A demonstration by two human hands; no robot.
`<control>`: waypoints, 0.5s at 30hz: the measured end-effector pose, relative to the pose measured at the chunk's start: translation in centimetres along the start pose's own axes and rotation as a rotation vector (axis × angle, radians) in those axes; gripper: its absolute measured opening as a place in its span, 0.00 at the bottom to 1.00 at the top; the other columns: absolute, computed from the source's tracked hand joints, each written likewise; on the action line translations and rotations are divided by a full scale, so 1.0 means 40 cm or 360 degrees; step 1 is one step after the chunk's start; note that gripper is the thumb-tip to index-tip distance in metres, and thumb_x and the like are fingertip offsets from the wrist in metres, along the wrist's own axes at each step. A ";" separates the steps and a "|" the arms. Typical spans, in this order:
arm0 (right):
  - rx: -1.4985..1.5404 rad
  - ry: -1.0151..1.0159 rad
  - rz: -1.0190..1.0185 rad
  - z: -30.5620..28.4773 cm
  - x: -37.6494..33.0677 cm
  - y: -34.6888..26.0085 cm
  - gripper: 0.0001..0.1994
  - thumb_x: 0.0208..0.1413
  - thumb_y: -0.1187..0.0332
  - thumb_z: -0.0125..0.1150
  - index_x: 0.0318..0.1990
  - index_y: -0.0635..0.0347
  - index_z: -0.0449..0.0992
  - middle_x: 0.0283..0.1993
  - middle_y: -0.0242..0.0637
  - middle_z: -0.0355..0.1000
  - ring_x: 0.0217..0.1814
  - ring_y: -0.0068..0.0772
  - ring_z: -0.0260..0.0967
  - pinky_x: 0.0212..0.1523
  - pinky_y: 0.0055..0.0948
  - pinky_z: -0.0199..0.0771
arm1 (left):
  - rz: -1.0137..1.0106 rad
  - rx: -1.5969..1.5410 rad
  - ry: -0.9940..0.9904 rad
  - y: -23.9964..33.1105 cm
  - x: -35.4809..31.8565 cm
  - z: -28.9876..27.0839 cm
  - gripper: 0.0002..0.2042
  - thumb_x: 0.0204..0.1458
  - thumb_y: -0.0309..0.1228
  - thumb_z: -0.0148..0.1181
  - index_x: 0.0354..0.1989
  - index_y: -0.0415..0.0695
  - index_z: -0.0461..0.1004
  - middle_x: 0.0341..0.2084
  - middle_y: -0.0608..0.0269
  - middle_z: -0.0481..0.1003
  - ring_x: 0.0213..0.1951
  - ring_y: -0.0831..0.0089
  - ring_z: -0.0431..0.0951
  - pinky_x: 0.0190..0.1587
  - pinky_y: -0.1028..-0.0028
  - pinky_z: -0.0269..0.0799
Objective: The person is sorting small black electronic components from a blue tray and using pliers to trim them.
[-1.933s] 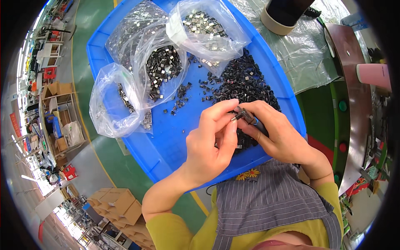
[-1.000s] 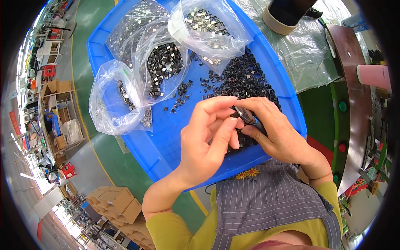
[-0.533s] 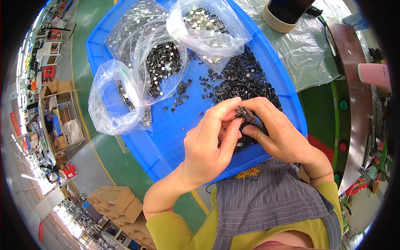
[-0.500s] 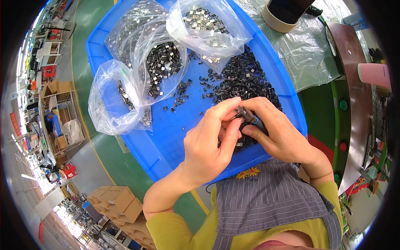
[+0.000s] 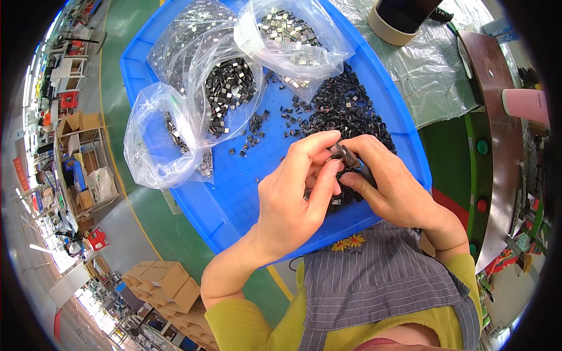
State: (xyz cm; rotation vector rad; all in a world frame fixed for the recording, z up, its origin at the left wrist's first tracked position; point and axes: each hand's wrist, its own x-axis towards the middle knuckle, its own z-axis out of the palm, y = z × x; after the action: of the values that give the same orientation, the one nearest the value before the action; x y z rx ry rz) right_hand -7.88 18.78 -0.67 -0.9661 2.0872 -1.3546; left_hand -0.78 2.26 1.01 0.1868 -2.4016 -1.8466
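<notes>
Both hands up over the near right part of a blue tray [image 5: 228,196], close in front of a striped apron [image 5: 374,286]. Right hand [image 5: 391,182] closed around a dark tool [image 5: 349,155], thumb below, forefinger curved over the top; the tool's end points toward the left hand [image 5: 293,196]. Left fingers curled, thumb and forefinger right at that end. From where I stand I cannot tell whether they pinch a piece or only touch the tool.

Behind and beneath the hands, inside the tray: a heap of small black pieces [image 5: 345,114], partly covered by the fingers. A few strays [image 5: 256,121] lie left of it on bare blue.

Clear plastic bags at the tray's far side. One at the top [image 5: 325,61], pale and dark squares inside; a middle one [image 5: 198,96], fuller; a left one [image 5: 137,158], mouth gaping.

Off right: table [image 5: 430,88] under shiny sheeting, cream ring [image 5: 391,34] on it. Farther right, a pink cup [image 5: 525,106].
</notes>
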 end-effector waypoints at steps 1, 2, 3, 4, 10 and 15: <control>-0.0001 -0.0001 0.0000 0.000 0.000 0.000 0.15 0.54 0.74 0.58 0.49 0.64 0.65 0.43 0.45 0.67 0.48 0.49 0.65 0.49 0.41 0.65 | 0.0008 0.0018 0.0002 -0.001 -0.001 0.000 0.18 0.53 0.16 0.56 0.53 0.39 0.68 0.31 0.57 0.76 0.25 0.78 0.79 0.26 0.79 0.75; 0.0003 0.0002 -0.0004 0.001 0.000 0.000 0.16 0.54 0.74 0.58 0.49 0.64 0.65 0.43 0.45 0.67 0.48 0.49 0.65 0.49 0.40 0.65 | 0.0016 0.0036 0.0004 -0.001 -0.001 0.001 0.17 0.53 0.16 0.56 0.53 0.39 0.68 0.31 0.57 0.76 0.25 0.78 0.79 0.26 0.79 0.75; 0.0006 0.0004 -0.0008 0.001 0.001 0.000 0.16 0.54 0.74 0.58 0.50 0.65 0.65 0.43 0.45 0.67 0.48 0.48 0.65 0.49 0.40 0.65 | 0.0017 0.0035 0.0005 -0.002 -0.001 0.002 0.17 0.53 0.16 0.56 0.53 0.39 0.68 0.31 0.57 0.76 0.25 0.78 0.79 0.26 0.79 0.75; 0.0005 0.0004 -0.0007 0.000 0.000 0.000 0.16 0.54 0.74 0.58 0.50 0.65 0.65 0.43 0.45 0.67 0.48 0.48 0.65 0.49 0.40 0.65 | 0.0027 0.0030 0.0012 -0.003 -0.001 0.003 0.17 0.53 0.16 0.56 0.53 0.39 0.68 0.31 0.57 0.76 0.26 0.78 0.79 0.26 0.79 0.76; 0.0007 -0.0047 0.0038 -0.004 -0.002 0.000 0.19 0.54 0.76 0.58 0.54 0.64 0.65 0.48 0.46 0.66 0.52 0.47 0.66 0.53 0.37 0.65 | 0.0068 0.0045 0.0035 -0.009 -0.002 0.007 0.17 0.53 0.16 0.56 0.52 0.38 0.68 0.31 0.57 0.76 0.26 0.77 0.79 0.26 0.78 0.77; 0.0000 -0.0070 0.0053 -0.006 -0.001 -0.001 0.18 0.54 0.76 0.58 0.53 0.64 0.65 0.49 0.45 0.66 0.52 0.47 0.66 0.53 0.38 0.65 | 0.0095 0.0075 0.0042 -0.009 -0.001 0.007 0.17 0.53 0.16 0.56 0.52 0.39 0.68 0.31 0.57 0.75 0.26 0.77 0.80 0.26 0.78 0.77</control>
State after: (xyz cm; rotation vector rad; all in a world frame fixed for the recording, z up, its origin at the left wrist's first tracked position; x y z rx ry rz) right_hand -8.02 18.94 -0.53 -0.9488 2.0616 -1.3052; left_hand -0.75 2.43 0.60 0.1407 -2.4070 -1.7524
